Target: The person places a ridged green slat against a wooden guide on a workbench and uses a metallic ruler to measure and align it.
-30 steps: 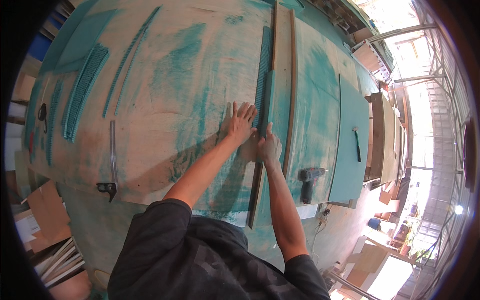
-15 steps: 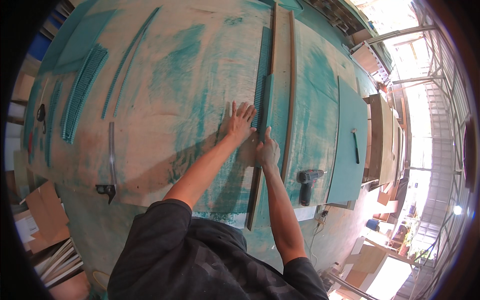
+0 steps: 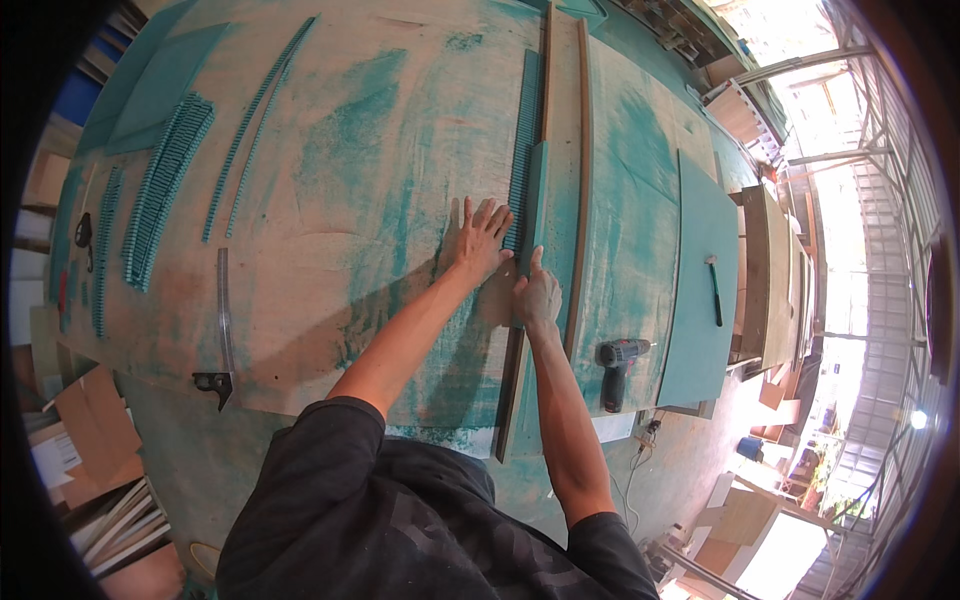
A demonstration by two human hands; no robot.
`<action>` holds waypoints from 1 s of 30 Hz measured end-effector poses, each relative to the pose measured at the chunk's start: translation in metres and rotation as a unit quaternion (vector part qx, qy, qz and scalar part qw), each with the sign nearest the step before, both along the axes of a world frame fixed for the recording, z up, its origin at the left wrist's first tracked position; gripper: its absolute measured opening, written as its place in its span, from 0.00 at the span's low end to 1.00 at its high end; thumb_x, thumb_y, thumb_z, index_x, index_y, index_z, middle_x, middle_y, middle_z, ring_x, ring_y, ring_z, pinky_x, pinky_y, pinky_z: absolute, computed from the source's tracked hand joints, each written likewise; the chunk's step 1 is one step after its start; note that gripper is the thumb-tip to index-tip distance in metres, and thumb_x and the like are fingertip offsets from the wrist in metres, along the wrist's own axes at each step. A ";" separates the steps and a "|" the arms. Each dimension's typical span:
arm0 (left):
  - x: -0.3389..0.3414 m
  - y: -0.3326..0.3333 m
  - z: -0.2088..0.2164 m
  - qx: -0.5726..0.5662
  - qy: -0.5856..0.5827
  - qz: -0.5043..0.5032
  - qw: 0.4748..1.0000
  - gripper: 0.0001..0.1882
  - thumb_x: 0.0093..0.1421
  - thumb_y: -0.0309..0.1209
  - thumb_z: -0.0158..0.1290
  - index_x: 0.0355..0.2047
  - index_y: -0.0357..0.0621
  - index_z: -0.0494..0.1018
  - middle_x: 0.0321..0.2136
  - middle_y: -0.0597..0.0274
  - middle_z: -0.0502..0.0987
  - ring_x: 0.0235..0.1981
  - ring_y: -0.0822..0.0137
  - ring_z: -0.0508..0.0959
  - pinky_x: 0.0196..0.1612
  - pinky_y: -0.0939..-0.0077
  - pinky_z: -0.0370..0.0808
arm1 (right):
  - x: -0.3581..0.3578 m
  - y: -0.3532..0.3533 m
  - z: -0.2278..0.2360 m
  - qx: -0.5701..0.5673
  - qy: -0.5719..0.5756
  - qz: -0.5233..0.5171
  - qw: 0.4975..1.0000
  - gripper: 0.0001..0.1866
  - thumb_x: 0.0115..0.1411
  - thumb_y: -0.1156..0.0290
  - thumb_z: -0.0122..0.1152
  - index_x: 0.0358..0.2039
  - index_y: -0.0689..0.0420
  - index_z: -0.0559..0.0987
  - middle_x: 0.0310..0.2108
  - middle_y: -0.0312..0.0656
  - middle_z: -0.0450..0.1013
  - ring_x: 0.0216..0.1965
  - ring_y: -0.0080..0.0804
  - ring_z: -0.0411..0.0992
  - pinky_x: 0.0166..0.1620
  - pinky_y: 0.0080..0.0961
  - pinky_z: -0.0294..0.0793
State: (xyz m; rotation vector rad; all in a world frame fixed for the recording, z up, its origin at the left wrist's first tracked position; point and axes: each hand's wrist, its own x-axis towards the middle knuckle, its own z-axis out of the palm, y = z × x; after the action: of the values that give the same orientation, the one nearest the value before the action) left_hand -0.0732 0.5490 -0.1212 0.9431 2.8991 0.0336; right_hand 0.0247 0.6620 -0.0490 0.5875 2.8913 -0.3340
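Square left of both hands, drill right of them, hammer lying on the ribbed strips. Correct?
Not the hammer: the head view shows it lying on the flat teal sheet at the right. The rest holds: square left of the left hand and right hand, drill right of them.

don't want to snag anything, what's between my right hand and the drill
In the head view, a long wooden strip runs between the right hand and the drill, then stained board.
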 end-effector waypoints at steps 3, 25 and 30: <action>-0.002 0.001 -0.002 0.003 -0.001 0.004 1.000 0.44 0.70 0.63 0.40 0.78 0.55 0.47 0.78 0.70 0.47 0.79 0.58 0.40 0.74 0.26 0.31 | -0.001 0.001 -0.002 0.008 0.000 0.004 1.000 0.41 0.61 0.74 0.60 0.75 0.57 0.58 0.39 0.61 0.79 0.40 0.57 0.81 0.40 0.47 0.81; -0.009 0.002 0.000 -0.005 -0.004 0.011 1.000 0.44 0.70 0.64 0.38 0.79 0.57 0.46 0.79 0.72 0.45 0.79 0.58 0.39 0.74 0.26 0.31 | -0.013 0.003 -0.001 0.009 -0.016 -0.004 1.000 0.41 0.62 0.73 0.59 0.75 0.56 0.58 0.41 0.62 0.79 0.41 0.57 0.81 0.43 0.47 0.82; -0.016 0.004 0.001 -0.013 -0.006 0.019 1.000 0.44 0.71 0.65 0.37 0.79 0.56 0.45 0.79 0.72 0.45 0.79 0.58 0.39 0.74 0.26 0.31 | -0.014 0.002 -0.001 0.015 -0.009 -0.004 1.000 0.41 0.61 0.72 0.60 0.75 0.56 0.59 0.39 0.60 0.80 0.41 0.56 0.81 0.44 0.48 0.82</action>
State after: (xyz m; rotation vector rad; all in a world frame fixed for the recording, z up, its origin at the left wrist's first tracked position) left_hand -0.0891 0.5534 -0.1203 0.8813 2.8982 0.0034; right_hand 0.0110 0.6639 -0.0498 0.6034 2.8830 -0.2843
